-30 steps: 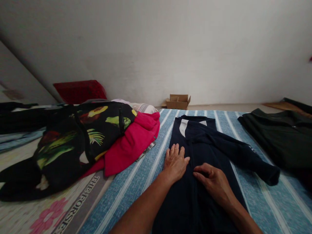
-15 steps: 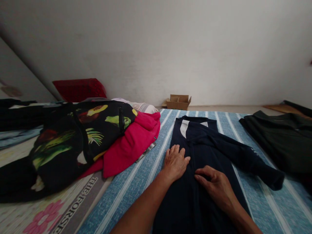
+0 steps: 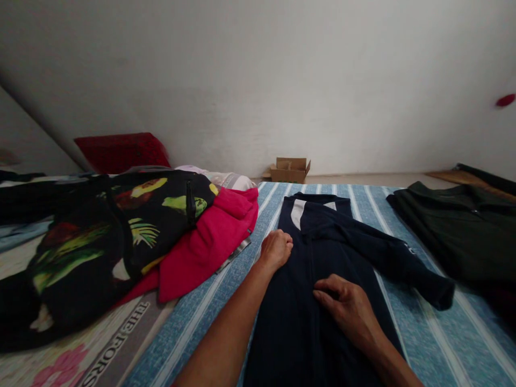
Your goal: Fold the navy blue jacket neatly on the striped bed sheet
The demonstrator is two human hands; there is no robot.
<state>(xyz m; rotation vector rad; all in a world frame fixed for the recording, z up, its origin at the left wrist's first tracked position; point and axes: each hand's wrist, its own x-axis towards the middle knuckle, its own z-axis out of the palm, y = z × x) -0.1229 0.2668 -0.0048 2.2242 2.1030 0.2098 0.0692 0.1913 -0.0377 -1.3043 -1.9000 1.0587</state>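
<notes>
A navy jacket (image 3: 286, 317) with white shoulder patches lies lengthwise in front of me, folded narrow. One of its sleeves (image 3: 403, 260) stretches out to the right across the sheet. My left hand (image 3: 276, 250) is closed, its curled fingers gripping the jacket's left edge below the white patch. Lower down, near the middle of the garment, my right hand (image 3: 349, 309) pinches the navy cloth between thumb and fingers, its other fingers folded in.
The jacket rests on a blue-and-white striped sheet (image 3: 193, 328). Left of it lie a black fruit-print garment (image 3: 92, 236) and a pink garment (image 3: 201, 258). Folded dark green clothing (image 3: 463, 231) is on the right. A cardboard box (image 3: 289, 171) and a red box-like object (image 3: 124, 150) stand by the wall.
My left hand has gone from lying flat on the jacket to closing at its left edge, slightly farther away. My right hand keeps its pinch. The view has shifted slightly right.
</notes>
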